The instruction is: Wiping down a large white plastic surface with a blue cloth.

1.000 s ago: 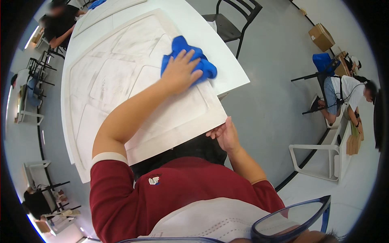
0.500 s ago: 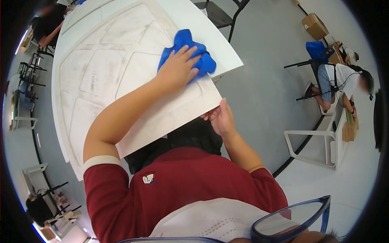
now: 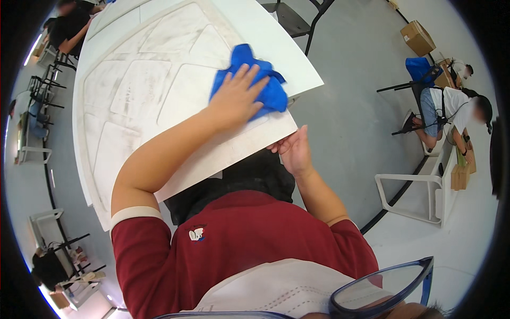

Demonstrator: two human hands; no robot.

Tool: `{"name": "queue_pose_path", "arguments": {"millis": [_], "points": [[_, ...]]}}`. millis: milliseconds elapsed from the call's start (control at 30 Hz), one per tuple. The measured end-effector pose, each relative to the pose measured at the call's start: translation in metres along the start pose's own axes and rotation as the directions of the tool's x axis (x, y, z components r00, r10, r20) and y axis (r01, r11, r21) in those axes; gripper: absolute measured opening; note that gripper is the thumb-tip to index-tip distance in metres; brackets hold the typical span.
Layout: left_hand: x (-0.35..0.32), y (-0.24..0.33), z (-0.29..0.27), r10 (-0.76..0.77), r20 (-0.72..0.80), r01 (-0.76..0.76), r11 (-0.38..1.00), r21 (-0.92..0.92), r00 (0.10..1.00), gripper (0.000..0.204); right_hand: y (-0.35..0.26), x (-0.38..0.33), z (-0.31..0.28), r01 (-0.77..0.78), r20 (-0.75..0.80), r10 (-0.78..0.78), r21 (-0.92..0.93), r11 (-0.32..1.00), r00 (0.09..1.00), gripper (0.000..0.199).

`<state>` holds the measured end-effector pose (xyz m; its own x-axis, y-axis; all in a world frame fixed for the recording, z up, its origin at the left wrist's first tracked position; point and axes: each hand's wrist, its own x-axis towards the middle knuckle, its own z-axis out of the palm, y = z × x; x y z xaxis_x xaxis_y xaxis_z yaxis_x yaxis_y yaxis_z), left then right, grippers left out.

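Observation:
A large white board with raised ridges around several shallow recesses lies on the white table, with grey-brown smudges on it. Near its right end my left hand rests flat, fingers spread, on a crumpled blue cloth, pressing it against the board. My right hand is at the board's near right corner. Its fingers curl around the edge and are partly hidden under it, with the thumb pointing up beside the corner.
The white table has its corner right of the board. A dark chair stands beyond it. To the right, a seated person works at another table, near a cardboard box. Another person is at the far left.
My left hand and the cloth have shifted slightly right along with the board in the picture. The cloth is spread a little wider. My right hand stays at the corner.

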<state>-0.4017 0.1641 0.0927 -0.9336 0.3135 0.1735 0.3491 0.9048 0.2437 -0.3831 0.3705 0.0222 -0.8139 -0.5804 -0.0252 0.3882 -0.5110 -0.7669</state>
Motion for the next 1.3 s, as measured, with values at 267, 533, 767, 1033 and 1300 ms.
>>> {"name": "queue_pose_path", "arguments": {"millis": [267,533,767,1033,1300], "points": [[-0.001,-0.101,-0.011,-0.405,-0.129,0.425,0.877,0.226,0.905,0.051,0.003,0.000,0.002,0.014,-0.078,-0.020,-0.077,0.997,0.997,0.061],[-0.001,-0.078,-0.009,-0.186,-0.014,0.186,0.978,0.097,0.982,0.049,0.004,0.002,-0.006,0.059,-0.009,-0.061,-0.123,0.991,0.998,0.057],[-0.019,-0.043,-0.019,0.027,0.114,-0.029,0.999,0.019,0.993,0.052,0.003,0.001,-0.001,0.041,-0.079,-0.051,-0.122,0.992,0.996,0.056],[-0.036,-0.019,-0.017,0.277,0.135,-0.276,0.961,-0.029,0.951,0.047,0.007,0.002,-0.006,0.031,-0.103,-0.039,-0.080,0.996,0.994,0.054],[-0.034,-0.002,-0.027,0.196,0.174,-0.119,0.919,-0.375,0.965,0.044,0.003,0.006,-0.003,0.049,-0.008,-0.050,-0.101,0.994,0.999,0.054]]}}
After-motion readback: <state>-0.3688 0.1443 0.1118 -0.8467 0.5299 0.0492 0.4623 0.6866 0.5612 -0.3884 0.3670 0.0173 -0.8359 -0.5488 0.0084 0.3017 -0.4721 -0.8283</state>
